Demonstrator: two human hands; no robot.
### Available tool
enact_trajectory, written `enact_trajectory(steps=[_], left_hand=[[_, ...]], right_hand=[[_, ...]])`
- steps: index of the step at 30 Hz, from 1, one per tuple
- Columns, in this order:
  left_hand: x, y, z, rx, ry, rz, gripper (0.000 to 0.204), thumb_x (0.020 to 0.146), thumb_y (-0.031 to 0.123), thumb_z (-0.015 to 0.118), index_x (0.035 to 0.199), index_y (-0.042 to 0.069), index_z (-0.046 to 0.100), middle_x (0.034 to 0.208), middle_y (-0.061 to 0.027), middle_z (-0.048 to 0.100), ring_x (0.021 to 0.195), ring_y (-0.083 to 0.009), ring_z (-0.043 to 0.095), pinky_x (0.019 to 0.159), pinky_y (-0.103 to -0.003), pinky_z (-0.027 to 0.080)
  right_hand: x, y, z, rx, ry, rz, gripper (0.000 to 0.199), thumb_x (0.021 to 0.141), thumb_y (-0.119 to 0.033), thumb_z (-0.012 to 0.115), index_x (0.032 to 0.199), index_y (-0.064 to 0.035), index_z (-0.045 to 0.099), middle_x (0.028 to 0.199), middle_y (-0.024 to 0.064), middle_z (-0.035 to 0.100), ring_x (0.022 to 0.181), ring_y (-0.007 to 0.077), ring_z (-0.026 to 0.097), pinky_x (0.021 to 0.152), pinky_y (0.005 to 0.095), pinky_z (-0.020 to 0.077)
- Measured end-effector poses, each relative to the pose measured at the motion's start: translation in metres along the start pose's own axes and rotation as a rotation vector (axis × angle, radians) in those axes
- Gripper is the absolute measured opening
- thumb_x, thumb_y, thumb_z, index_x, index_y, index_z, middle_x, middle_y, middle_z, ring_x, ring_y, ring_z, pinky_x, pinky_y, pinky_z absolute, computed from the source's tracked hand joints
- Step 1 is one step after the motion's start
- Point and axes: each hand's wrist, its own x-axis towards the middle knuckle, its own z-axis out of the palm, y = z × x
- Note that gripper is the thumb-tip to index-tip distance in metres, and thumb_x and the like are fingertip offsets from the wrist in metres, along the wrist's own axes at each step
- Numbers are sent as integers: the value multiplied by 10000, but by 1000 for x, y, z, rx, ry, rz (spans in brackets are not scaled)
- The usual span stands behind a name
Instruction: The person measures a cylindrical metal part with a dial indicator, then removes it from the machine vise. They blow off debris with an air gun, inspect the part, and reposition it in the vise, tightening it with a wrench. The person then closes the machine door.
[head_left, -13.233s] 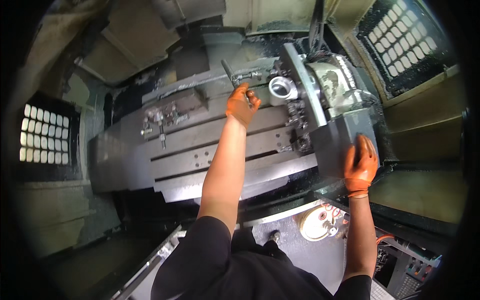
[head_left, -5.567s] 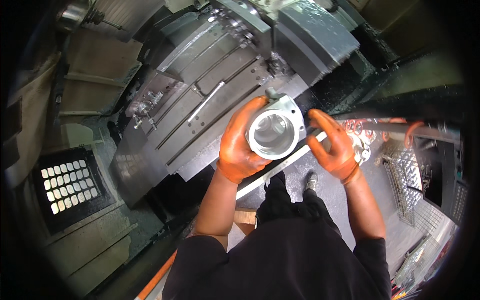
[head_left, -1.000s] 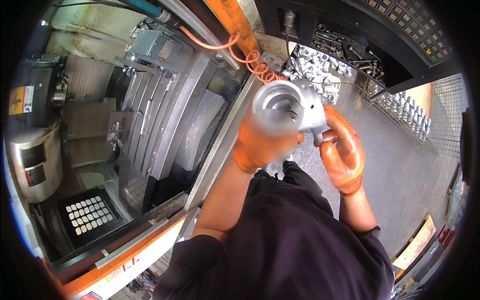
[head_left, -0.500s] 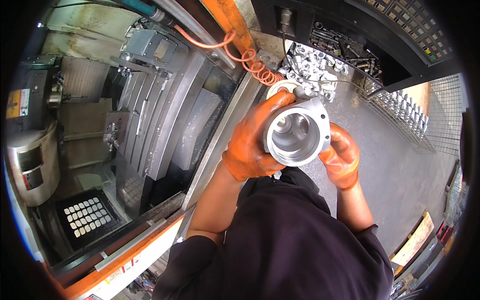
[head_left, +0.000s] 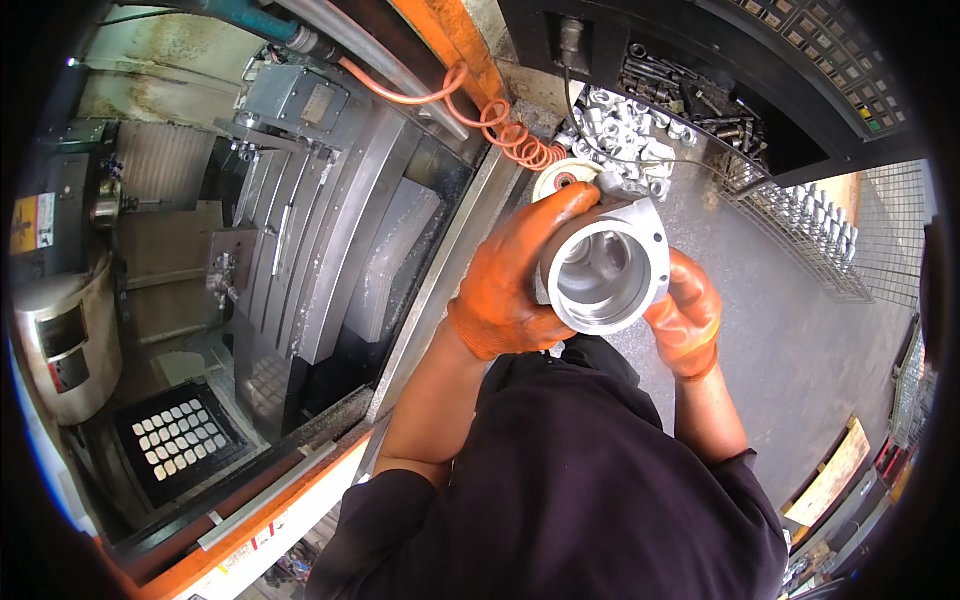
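Observation:
A hollow silver metal housing [head_left: 601, 272] is held up in front of my chest, its wide round bore facing up at me. Small holes show in the flange along its right side. My left hand [head_left: 512, 275], in an orange glove, wraps round the housing's left side with the thumb along the top. On the right, my gloved right hand [head_left: 688, 315] is closed at the flange edge, its fingertips partly hidden behind the metal. Just beyond the housing is a cream round object [head_left: 553, 178] with a reddish centre, partly covered by my left hand.
A machine with a steel bed [head_left: 300, 240] fills the left, behind a sill. An orange coiled hose [head_left: 510, 135] hangs ahead. Many silver castings [head_left: 625, 130] are heaped beyond my hands. At the right, a wire basket [head_left: 800, 240] stands near more metal parts, below a dark control panel [head_left: 840, 70].
The housing and both hands have shifted slightly to the right in the picture. More of the cream round object shows beyond my left hand. The grip looks the same.

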Motion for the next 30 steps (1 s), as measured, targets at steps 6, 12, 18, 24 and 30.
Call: enact_trajectory(steps=[6, 12, 18, 24, 30], left_hand=[[13, -13, 2, 5, 104, 52, 967, 691, 249, 897, 1523, 15, 464, 1359, -208, 660, 1254, -410, 639, 1057, -445, 498], [21, -24, 5, -188, 117, -54, 987, 694, 220, 880, 1536, -31, 431, 1381, -209, 644, 1279, -351, 638, 1098, -421, 473], [30, -33, 10, -336, 147, -273, 854, 761, 156, 864, 1502, -15, 475, 1313, -116, 651, 1196, -203, 632, 1010, -355, 516], [-10, -153, 41, -904, 165, -806, 638, 957, 406, 681, 1448, 20, 554, 1271, -72, 685, 1165, -190, 653, 1032, -401, 510], [-134, -289, 94, -772, 471, -1438, 816, 964, 502, 711, 1603, 128, 368, 1581, -94, 450, 1454, -343, 453, 1125, -519, 453]], right_hand=[[1, 9, -3, 23, 72, 83, 361, 1005, -137, 726, 1316, 29, 649, 1303, 146, 682, 1157, 217, 650, 995, 356, 501], [5, 29, -18, -106, 84, 37, 352, 986, -76, 717, 1319, 17, 649, 1270, 140, 694, 1056, 192, 660, 900, 333, 518], [30, 38, -36, -303, -153, 32, 486, 882, -95, 801, 1333, -2, 645, 1178, 134, 699, 909, 181, 639, 783, 315, 511], [21, 127, -29, -683, -100, 168, 328, 790, -129, 846, 1062, -5, 712, 830, 100, 650, 686, 210, 622, 651, 327, 505], [-54, 326, -97, -698, 257, 948, 397, 929, -338, 729, 1036, 44, 707, 768, 41, 668, 686, 88, 575, 635, 300, 481]])
